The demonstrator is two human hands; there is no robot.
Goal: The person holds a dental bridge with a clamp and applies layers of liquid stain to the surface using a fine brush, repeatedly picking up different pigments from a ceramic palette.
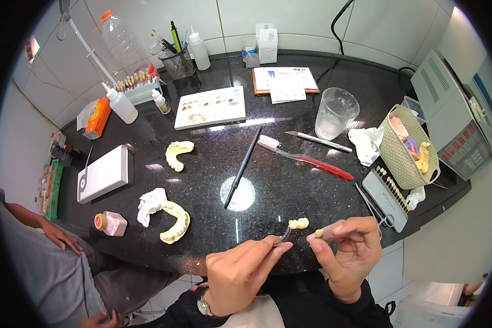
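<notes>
My left hand [240, 273] pinches a curved metal instrument [283, 236], whose tip holds a short cream row of joined dental crowns [298, 223]. Beside it my right hand [347, 257] pinches a small yellowish tooth-shaped piece [318, 233] between thumb and index finger. To the left lie a yellow dental cast [175, 229] beside crumpled white material [150, 205] and a smaller cast [177, 156]. Above my hands lie a dark slim brush [240, 172], a red-handled toothbrush [320, 164] and a knife [317, 139]. A shade guide [381, 198] and scissors [386, 218] are right.
A person [49, 273] stands at my left beside the black counter [202, 191]. Along the back are bottles [199, 52], a white palette [209, 108], packets [285, 83] and a plastic cup [336, 112]. A basket of casts [393, 164] and a grey machine [451, 109] occupy the right.
</notes>
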